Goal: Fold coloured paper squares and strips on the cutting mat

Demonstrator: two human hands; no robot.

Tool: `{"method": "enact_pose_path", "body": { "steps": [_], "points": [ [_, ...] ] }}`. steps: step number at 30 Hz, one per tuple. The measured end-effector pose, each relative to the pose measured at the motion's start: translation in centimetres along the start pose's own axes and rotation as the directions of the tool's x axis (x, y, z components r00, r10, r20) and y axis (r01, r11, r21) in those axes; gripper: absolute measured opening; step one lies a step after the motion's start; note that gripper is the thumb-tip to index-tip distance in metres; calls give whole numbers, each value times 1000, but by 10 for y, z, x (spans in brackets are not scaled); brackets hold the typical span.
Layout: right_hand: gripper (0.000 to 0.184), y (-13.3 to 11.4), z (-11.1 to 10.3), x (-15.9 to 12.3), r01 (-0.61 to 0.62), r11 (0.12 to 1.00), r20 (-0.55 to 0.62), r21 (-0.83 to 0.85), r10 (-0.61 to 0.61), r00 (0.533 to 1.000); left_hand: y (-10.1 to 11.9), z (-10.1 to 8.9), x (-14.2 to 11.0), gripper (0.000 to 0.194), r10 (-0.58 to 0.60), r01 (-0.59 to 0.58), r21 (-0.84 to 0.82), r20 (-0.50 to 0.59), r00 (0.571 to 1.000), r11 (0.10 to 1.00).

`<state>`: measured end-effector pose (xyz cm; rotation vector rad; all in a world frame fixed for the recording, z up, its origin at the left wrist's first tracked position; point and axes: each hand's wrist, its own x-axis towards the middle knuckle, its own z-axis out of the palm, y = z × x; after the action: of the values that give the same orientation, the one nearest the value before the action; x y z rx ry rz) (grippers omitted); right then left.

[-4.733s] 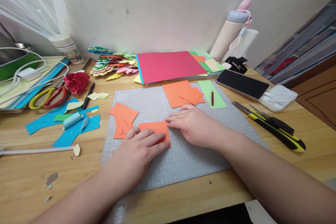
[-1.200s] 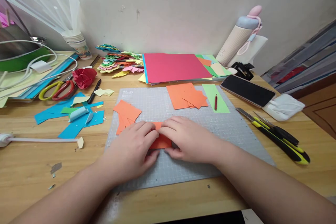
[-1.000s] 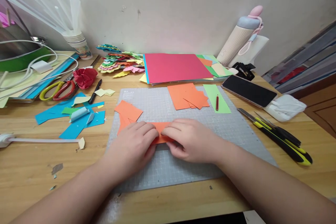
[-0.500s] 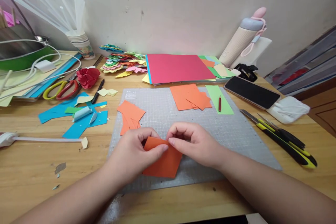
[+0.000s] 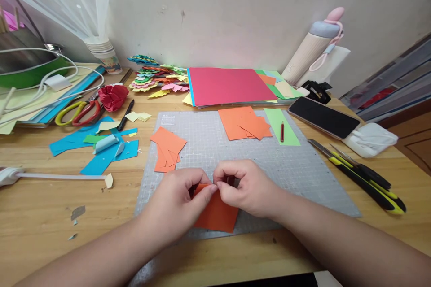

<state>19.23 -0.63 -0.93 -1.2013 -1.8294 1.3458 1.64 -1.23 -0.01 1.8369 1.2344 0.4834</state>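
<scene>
An orange piece of paper [image 5: 218, 214] is pinched at its upper edge by both hands, over the front part of the grey cutting mat [image 5: 279, 175]. My left hand [image 5: 182, 197] grips it between thumb and fingers from the left. Close beside it, my right hand [image 5: 247, 188] pinches the same edge, thumb tip nearly meeting the left thumb. The fingers hide the paper's top edge. Several orange paper pieces [image 5: 167, 148] lie at the mat's left, and more orange sheets [image 5: 235, 121] at its back. A short dark red pencil [image 5: 282, 132] rests on a green paper strip [image 5: 292, 136].
Right of the mat lie a yellow-black utility knife [image 5: 367, 184], a phone [image 5: 323, 117] and a white case [image 5: 372, 139]. Blue paper scraps [image 5: 101, 161], scissors [image 5: 79, 114] and a black pen [image 5: 125, 115] are at left. A red sheet [image 5: 232, 86] and a bottle [image 5: 305, 49] stand behind.
The orange paper, earlier flat under both hands, has been lifted and tilted up toward me. Since half a second ago, both hands have closed together at its upper edge.
</scene>
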Motion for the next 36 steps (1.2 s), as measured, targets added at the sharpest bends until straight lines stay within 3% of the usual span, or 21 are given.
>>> {"method": "enact_pose_path", "body": {
  "steps": [4, 9, 12, 14, 17, 21, 26, 30, 36],
  "points": [
    [9, -1, -5, 3, -8, 1000, -89, 3, 8, 996, 1, -5, 0, 28, 4, -15, -120, -92, 996, 993],
    [10, 8, -33, 12, -31, 999, -215, 16, 34, 976, -1, -21, 4, 28, -126, 44, -322, -240, 962, 946],
    [11, 12, -42, 16, -43, 984, -316, 175, 98, 944, -4, -24, 7, 27, -208, 58, -453, -288, 935, 890],
    [10, 12, -39, 15, -45, 941, -250, 336, 135, 959, -5, -21, 9, 28, -230, 76, -515, -244, 942, 854],
    [8, 9, -25, 10, -106, 884, -40, 455, 140, 989, -5, -15, 11, 30, -252, 118, -560, -169, 953, 820],
    [16, 6, -12, 5, -184, 906, 108, 382, 154, 982, -4, -13, 11, 26, -218, 189, -465, -9, 976, 865],
    [14, 3, -10, 2, -248, 942, 263, 228, 186, 947, -1, -11, 10, 13, -124, 166, -323, 148, 981, 932],
    [11, 2, -5, 1, -221, 959, 266, 178, 170, 949, -2, -6, 8, 7, -88, 122, -229, 152, 984, 966],
    [15, 2, -5, 3, -57, 984, 134, 169, 35, 990, -4, -8, 7, 5, -60, 98, -254, 154, 986, 962]
  ]
}}
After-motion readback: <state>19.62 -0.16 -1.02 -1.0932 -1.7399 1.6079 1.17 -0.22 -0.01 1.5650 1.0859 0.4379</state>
